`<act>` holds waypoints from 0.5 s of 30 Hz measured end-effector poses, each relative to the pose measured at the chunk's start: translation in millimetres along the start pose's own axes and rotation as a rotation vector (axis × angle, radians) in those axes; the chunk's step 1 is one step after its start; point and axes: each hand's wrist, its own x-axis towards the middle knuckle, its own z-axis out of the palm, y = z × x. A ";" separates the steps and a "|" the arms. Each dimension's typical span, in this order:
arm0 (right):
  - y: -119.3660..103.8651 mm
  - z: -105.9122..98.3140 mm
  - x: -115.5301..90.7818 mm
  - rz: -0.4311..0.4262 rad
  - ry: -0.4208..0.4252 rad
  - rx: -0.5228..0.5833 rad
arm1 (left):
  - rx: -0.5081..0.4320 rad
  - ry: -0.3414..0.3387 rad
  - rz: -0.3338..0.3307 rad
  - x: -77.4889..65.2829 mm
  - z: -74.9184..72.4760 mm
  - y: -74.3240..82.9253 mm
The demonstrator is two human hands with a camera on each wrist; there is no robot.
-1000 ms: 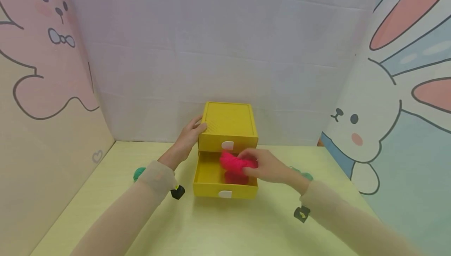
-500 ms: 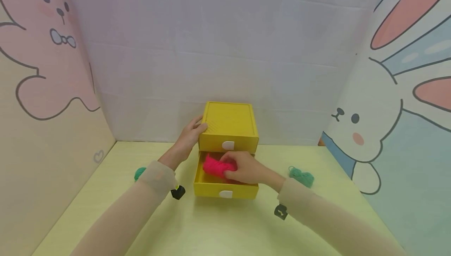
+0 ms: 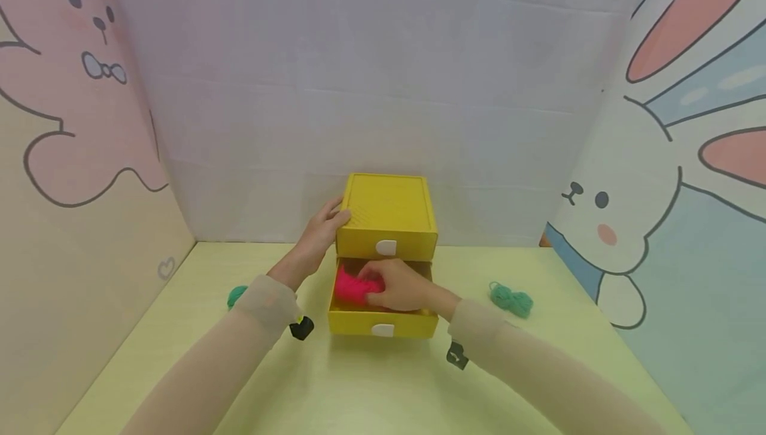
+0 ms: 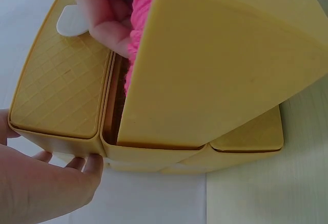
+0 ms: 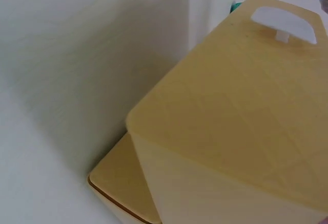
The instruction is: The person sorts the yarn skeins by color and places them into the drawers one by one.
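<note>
We rest an unclenched left hand on the yellow cabinet at nine o'clock, probably for steadiness, while our right hand grasps pink yarn inside the lower drawer, toward nine o'clock.

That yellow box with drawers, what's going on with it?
A person's right hand is holding a bundle of pink yarn inside the pulled-out drawer of the yellow box. Their left hand rests on the box's upper left edge. The drawer above is closed. A green yarn bundle lies on the table to the right, and another green thing shows at the left, partly hidden by the left sleeve.
</note>
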 end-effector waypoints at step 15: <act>14.9 6.8 2.3 0.015 -0.113 -0.019 | 0.001 0.008 0.007 0.2 1.0 -0.6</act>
